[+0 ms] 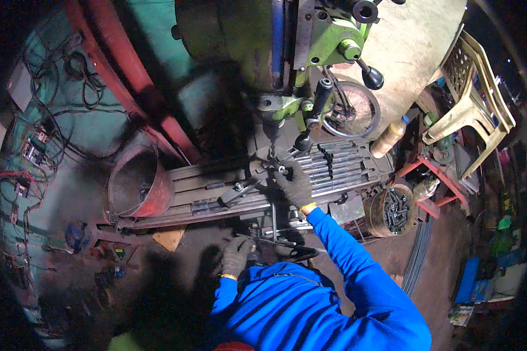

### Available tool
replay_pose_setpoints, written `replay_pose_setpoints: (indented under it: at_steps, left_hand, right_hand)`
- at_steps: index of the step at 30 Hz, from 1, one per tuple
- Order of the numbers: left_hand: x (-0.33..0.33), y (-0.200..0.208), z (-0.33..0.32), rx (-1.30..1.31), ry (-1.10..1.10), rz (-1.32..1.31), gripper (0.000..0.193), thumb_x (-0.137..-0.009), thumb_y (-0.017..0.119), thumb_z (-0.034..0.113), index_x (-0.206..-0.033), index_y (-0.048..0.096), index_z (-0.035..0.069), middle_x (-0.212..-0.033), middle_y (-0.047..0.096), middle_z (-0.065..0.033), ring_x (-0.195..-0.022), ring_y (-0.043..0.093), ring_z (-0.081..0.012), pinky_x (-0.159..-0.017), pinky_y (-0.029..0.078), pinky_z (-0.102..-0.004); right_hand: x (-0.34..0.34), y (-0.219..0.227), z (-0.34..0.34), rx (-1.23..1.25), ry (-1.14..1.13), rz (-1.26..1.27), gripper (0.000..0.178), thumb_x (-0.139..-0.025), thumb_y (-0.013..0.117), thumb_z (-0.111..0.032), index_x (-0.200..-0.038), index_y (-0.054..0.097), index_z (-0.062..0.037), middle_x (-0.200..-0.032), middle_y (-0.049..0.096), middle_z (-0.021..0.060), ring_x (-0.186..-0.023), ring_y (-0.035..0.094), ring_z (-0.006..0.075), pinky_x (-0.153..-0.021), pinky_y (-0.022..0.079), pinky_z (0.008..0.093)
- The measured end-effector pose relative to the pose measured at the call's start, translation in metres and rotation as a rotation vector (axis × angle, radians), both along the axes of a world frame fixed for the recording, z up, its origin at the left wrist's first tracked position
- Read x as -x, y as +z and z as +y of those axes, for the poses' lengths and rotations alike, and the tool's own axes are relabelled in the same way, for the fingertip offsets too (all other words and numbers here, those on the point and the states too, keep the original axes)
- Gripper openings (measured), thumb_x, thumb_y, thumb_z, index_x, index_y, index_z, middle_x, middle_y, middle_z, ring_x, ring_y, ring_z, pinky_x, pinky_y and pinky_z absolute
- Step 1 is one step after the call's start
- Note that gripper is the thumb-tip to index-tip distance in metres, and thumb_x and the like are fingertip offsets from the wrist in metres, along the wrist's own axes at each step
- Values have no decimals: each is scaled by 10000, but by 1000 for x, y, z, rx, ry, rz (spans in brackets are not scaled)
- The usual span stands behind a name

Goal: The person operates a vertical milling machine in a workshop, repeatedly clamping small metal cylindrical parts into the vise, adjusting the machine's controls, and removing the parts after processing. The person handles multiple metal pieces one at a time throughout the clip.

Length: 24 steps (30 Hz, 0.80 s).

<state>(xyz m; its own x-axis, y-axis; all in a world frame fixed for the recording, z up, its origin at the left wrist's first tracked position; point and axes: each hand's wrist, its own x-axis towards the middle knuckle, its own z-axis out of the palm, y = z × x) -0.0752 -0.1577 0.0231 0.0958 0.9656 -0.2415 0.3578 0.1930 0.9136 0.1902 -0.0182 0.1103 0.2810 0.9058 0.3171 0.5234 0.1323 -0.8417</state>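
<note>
My right hand (294, 187), in a grey glove, reaches over the slotted machine table (187, 175). Its fingers are closed around a small shiny metal piece (282, 169), mostly hidden, right beside the drill bit (272, 150). The bit points down from the green drill press (278, 108). Lower and to the left, my gloved left hand (236, 256) is close to a dark metal bar (281, 241) in front of the table. Shadow hides its fingers, so its grip cannot be made out. A clamp bar (238, 193) is bolted on the table left of my right hand.
Metal rods (331, 169) lie in a row on the table's right part, near a capped bottle (390, 137). A bucket of metal parts (392, 210) stands below. A red bucket (152, 187) sits at the left end. Press handles (321, 96) hang above my right hand.
</note>
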Motion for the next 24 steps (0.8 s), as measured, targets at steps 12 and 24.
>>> replay_pose_setpoints:
  at_steps: [12, 24]
  left_hand:
    - [13, 22, 21, -26, -213, 5, 290, -927, 661, 234, -1088, 683, -6, -1089, 698, -171, -1018, 667, -302, -906, 512, -390]
    - [-37, 186, 61, -420, -239, -247, 299, -919, 652, 115, -1177, 638, -35, -1099, 687, -130, -985, 634, -209, -900, 503, -355]
  right_hand:
    - [28, 17, 2, 101, -130, -68, 405, -831, 733, -409, -1072, 653, -93, -822, 702, 175, -781, 696, 378, -664, 540, 455]
    - [62, 181, -102, 190, 19, 25, 444, -786, 794, -452, -851, 616, -50, -682, 612, 133, -631, 636, 277, -590, 491, 408]
